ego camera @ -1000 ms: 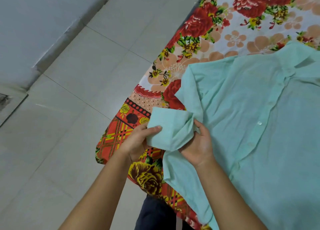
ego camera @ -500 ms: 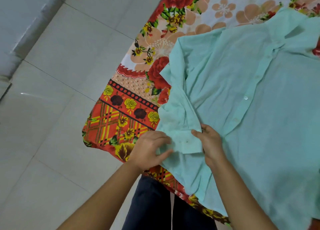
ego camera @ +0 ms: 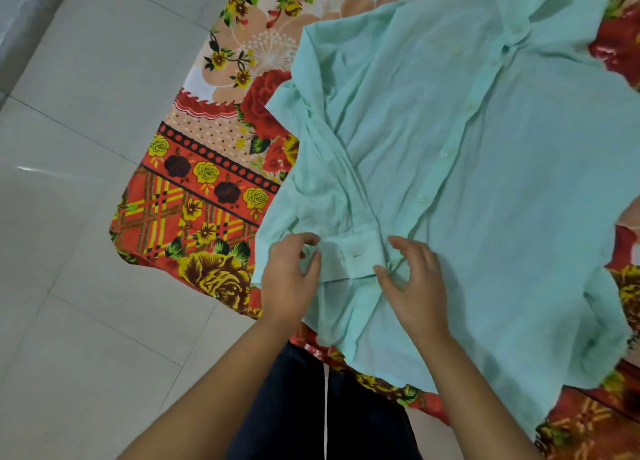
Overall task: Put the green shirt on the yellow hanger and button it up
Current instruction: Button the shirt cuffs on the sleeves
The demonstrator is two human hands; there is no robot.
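The pale green shirt [ego camera: 485,189] lies spread front-up on the floral bedsheet [ego camera: 207,189], collar at the top right, placket open with small buttons showing. Its left sleeve is folded across the body, and the cuff [ego camera: 353,255] lies flat near the bed's front edge. My left hand [ego camera: 289,279] hovers at the cuff's left end, fingers loosely curled, thumb resting on the fabric. At the cuff's right end my right hand [ego camera: 414,283] is arched with fingers spread, its thumb touching a small bunch of cloth. No yellow hanger is in view.
The bed's corner [ego camera: 117,238] juts over a pale tiled floor [ego camera: 79,286] on the left. My dark trousers [ego camera: 311,407] stand against the bed's front edge. The shirt's hem hangs slightly over that edge.
The sleeve that both hands held bunched up has been laid across the shirt's front, cuff flat. Both hands have loosened their hold. The view has shifted right and closer.
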